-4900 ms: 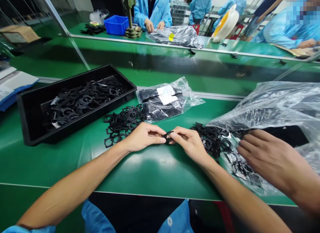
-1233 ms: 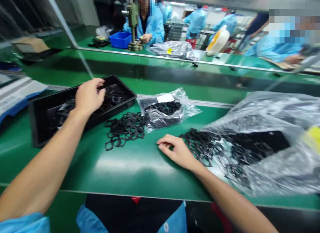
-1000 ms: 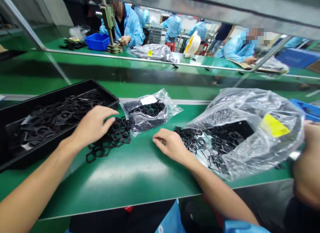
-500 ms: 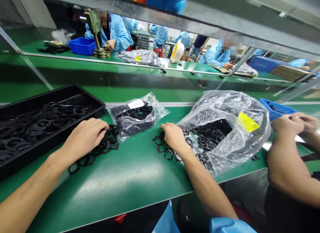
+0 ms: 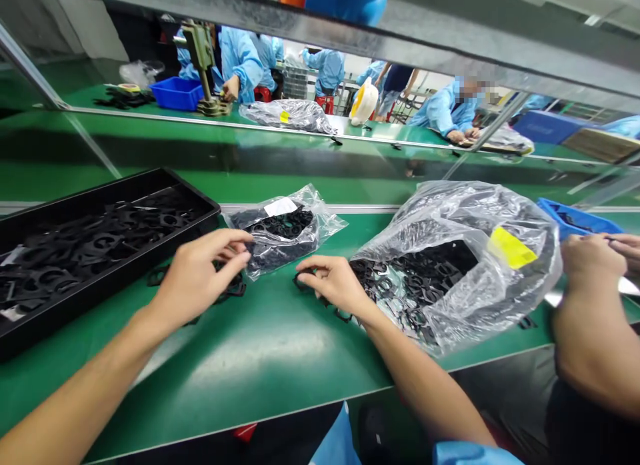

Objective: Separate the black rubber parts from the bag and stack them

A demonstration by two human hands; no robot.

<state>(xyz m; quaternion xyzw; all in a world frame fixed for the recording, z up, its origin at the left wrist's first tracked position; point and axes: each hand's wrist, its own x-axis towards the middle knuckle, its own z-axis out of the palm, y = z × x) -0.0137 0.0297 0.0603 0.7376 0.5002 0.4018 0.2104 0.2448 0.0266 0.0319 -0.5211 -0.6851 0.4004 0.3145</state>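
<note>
My left hand point(image 5: 200, 278) hovers over a small pile of black ring parts point(image 5: 231, 289) on the green bench, thumb and fingers drawn into a pinch; what it grips is hidden. My right hand point(image 5: 334, 283) rests on the bench a little to the right, fingers curled round a black ring part point(image 5: 300, 279). Just behind the right hand, more black parts point(image 5: 400, 285) spill from the mouth of a large clear bag point(image 5: 475, 212) with a yellow label.
A black tray point(image 5: 150, 183) full of black parts lies at the left. A small clear bag of parts point(image 5: 295, 215) sits behind my hands. Another person's hands point(image 5: 590, 258) work at the right, near a blue bin point(image 5: 555, 212). People in blue coats work beyond the belt.
My left hand has lifted off the pile and closed into a pinch. My right hand has drawn back from the big bag's mouth with a ring part. The view has shifted slightly.
</note>
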